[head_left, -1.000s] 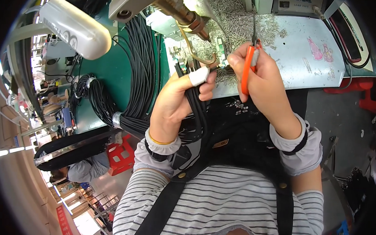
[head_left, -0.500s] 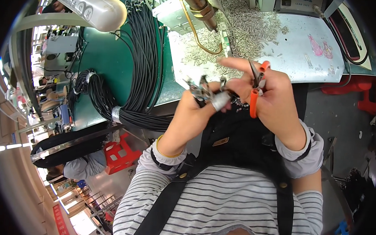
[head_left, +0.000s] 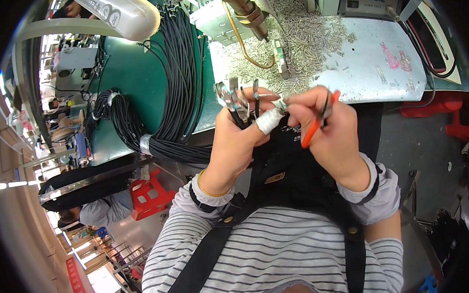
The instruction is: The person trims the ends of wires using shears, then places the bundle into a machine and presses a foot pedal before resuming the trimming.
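My left hand (head_left: 240,139) grips a bunch of black cables (head_left: 241,102) whose metal plug ends stick up above the fingers; its thumb is wrapped in white tape. My right hand (head_left: 331,137) holds orange-handled pliers (head_left: 315,124) in its palm while its fingertips pinch a small metal connector (head_left: 280,104) next to the taped thumb. Both hands are raised in front of my chest, close to the bench edge.
A thick bundle of long black cables (head_left: 176,91) lies over the green bench (head_left: 132,84). Small metal parts (head_left: 296,44) are heaped on a pale mat (head_left: 384,74), beside a brass-nozzled machine (head_left: 240,5). A white lamp head (head_left: 115,8), red stools and another person are at left.
The hands have come down from the machine toward my chest. The left hand now holds the cable ends upright, and the right fingers have moved onto a connector beside the taped thumb.
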Demonstrator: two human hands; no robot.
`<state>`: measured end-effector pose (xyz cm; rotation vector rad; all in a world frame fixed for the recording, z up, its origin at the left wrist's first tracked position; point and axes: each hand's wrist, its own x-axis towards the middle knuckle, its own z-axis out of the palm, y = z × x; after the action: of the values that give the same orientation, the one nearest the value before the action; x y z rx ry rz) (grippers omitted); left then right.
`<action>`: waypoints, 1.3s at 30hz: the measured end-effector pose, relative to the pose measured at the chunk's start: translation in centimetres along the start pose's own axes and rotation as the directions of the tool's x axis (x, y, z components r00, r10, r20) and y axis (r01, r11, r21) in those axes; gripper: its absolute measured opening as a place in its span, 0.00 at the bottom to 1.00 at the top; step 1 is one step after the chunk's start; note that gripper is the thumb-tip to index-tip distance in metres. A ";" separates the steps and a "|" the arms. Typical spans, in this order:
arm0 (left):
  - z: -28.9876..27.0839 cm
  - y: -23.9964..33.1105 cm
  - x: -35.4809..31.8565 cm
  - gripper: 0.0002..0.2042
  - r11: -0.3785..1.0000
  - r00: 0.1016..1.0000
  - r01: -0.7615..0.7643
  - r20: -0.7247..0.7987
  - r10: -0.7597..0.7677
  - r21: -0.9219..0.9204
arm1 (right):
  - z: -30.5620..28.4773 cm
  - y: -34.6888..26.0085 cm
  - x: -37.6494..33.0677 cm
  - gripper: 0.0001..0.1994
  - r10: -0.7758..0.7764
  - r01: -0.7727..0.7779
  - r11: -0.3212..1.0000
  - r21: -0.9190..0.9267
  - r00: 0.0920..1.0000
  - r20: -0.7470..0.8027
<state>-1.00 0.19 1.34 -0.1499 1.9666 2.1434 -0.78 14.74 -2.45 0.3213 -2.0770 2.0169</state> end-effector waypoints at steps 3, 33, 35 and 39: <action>-0.5 -0.3 -0.1 0.10 0.989 0.995 0.092 0.042 -0.088 -0.113 | 0.2 0.0 -0.3 0.06 -0.040 0.043 0.998 0.052 0.998 -0.055; 0.0 0.0 0.0 0.07 0.980 0.990 -0.138 -0.015 0.141 0.146 | 0.5 -1.2 -0.1 0.02 0.306 -0.302 0.866 0.398 0.950 0.054; -0.7 0.8 0.0 0.08 0.978 0.977 0.197 0.097 -0.190 -0.069 | 0.7 -0.8 -0.2 0.03 0.242 -0.236 0.895 0.379 0.970 0.031; -1.1 0.7 -0.2 0.07 0.961 0.980 0.163 0.151 -0.132 -0.222 | -0.4 -1.1 -0.3 0.06 0.122 -0.135 0.980 0.144 0.988 0.093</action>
<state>-1.11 -1.00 1.98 -0.1798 1.5744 2.2170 -0.10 15.15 -1.51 0.3095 -2.0464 2.2796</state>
